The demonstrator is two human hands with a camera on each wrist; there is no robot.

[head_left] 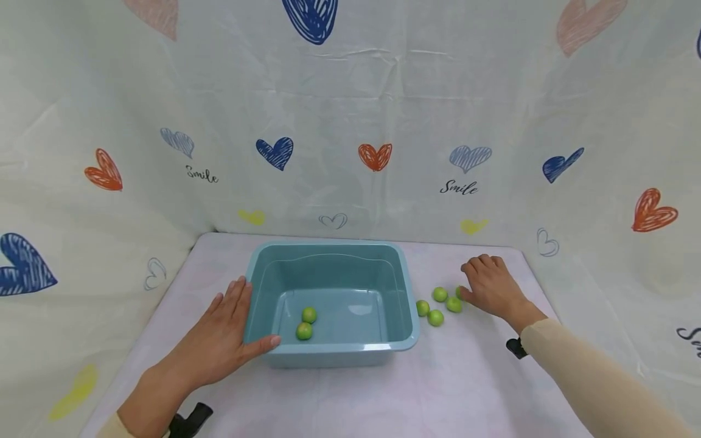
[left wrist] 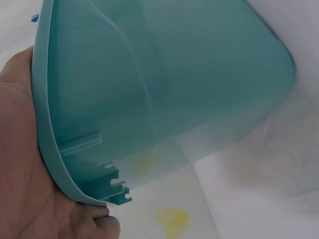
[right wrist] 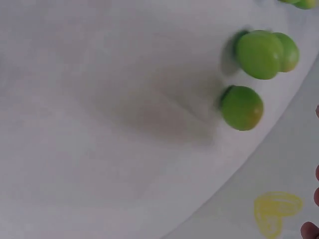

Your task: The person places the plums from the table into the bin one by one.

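Note:
A light blue plastic basin (head_left: 334, 348) stands on the table with two small green round fruits (head_left: 303, 331) inside, near its front left. My left hand (head_left: 219, 337) rests against the basin's left rim, fingers extended along the side and thumb over the front corner. In the left wrist view the palm lies against the outside of the basin wall (left wrist: 174, 74). My right hand (head_left: 493, 286) hovers right of several loose green fruits (head_left: 454, 304), its thumb by the outermost one. In the right wrist view its fingertips show at the right edge, apart from the nearest fruit (right wrist: 241, 108).
A pale cloth covers the table (head_left: 350, 401). Behind and at both sides hangs a white curtain (head_left: 339, 91) printed with hearts and words. The loose fruits lie close to the basin's right wall. Black straps (head_left: 188, 420) sit at both wrists.

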